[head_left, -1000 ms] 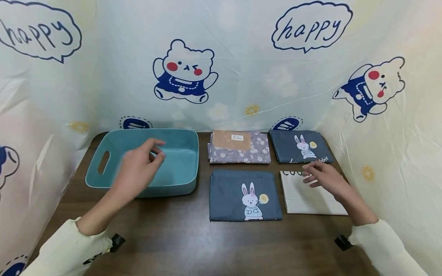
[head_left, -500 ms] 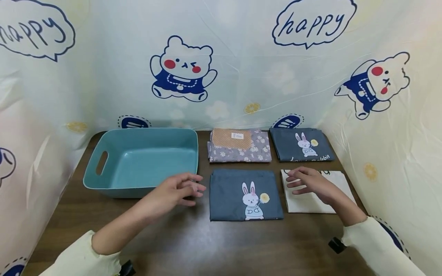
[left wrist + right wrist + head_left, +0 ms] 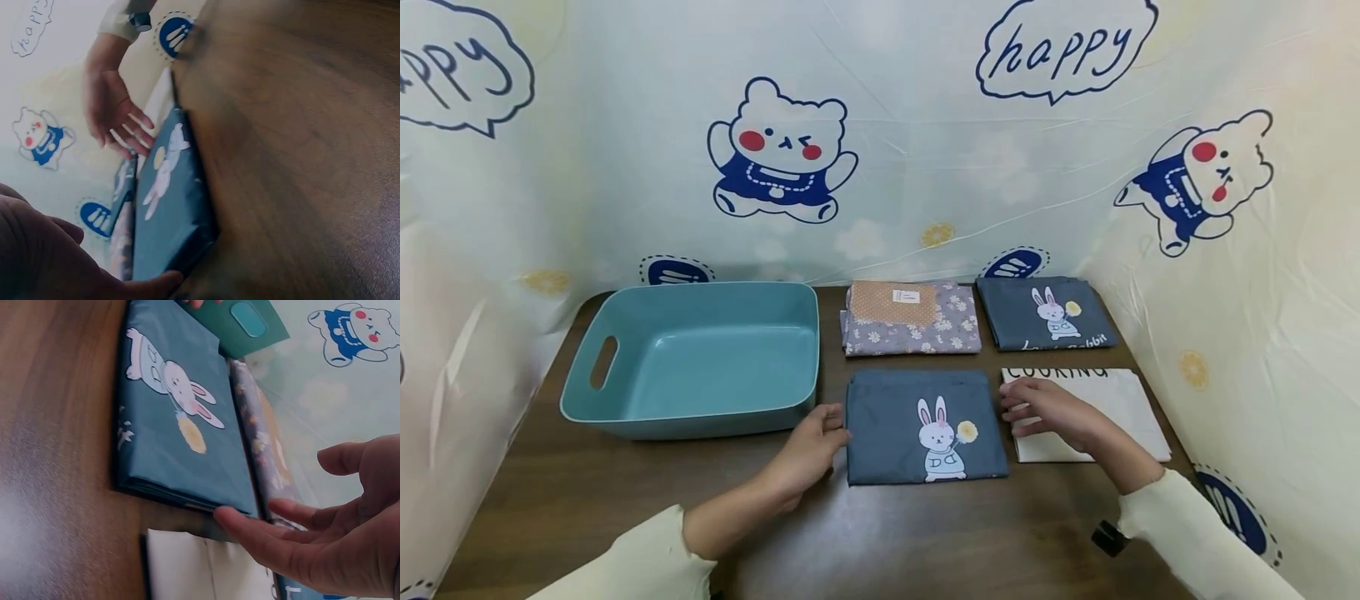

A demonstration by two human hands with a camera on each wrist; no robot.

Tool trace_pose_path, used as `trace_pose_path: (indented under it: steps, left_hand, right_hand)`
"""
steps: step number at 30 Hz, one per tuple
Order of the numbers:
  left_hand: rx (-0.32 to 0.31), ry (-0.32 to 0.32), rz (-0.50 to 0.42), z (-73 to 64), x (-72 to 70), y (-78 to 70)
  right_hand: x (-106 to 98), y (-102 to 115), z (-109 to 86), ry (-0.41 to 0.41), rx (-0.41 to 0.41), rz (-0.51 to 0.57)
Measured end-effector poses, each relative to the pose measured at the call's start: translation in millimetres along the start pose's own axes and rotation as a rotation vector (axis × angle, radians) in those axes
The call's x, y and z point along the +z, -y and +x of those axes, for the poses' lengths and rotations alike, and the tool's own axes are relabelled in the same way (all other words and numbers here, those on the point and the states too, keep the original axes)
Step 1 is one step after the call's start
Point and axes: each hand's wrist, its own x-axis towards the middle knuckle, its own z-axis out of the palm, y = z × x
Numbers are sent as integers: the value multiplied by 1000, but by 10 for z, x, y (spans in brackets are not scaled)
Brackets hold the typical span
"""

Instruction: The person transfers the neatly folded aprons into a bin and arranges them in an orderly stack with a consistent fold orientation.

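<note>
A folded dark blue cloth [image 3: 883, 429] with a rabbit print lies flat on the table. My left hand [image 3: 805, 454] is at its left edge, fingertips beside or touching the edge; the left wrist view shows the thumb [image 3: 159, 283] at a corner. On the opposite side my right hand [image 3: 1056, 414] hovers over a folded white cloth [image 3: 1120, 417] lettered "COOKING". Its fingertips [image 3: 228, 519] come close to the blue cloth's right edge; contact is unclear. The right hand's fingers are extended and loosely spread. Neither hand grips anything.
A teal plastic bin [image 3: 722, 367] stands at the left, just behind my left hand. Along the back lie a folded floral cloth [image 3: 898, 342] with a label and another dark rabbit-print cloth [image 3: 1011, 321]. A printed curtain [image 3: 910, 167] encloses the table's back and sides.
My left hand has come from above the bin, rightward and down to the blue cloth's left edge. The right hand has shifted left toward its right edge. The cloths stay put.
</note>
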Motion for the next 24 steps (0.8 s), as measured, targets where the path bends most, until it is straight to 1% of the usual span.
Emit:
trace_pose_path:
  steps: [2, 5, 9, 11, 13, 18, 21, 24]
  left_hand:
    - [-9, -23, 13, 47, 37, 33]
    - [-31, -44, -2, 117, 86, 72]
    - [-35, -70, -37, 213, 150, 117]
    - [-28, -82, -51, 252, 177, 119]
    - [-32, -91, -60, 281, 195, 110]
    - [-28, -85, -89, 318, 218, 94]
    - [-53, -88, -138, 344, 212, 106]
    - [-87, -107, -178, 376, 213, 150]
  right_hand:
    - [41, -16, 27, -1, 6, -12]
    - [119, -39, 66, -40, 16, -41]
    - [236, -42, 100, -93, 24, -80]
    - [291, -21, 104, -106, 24, -92]
    - [345, -1, 110, -114, 29, -93]
    - [443, 30, 123, -136, 48, -74]
    - [461, 28, 123, -157, 45, -61]
    - [460, 6, 127, -181, 37, -62]
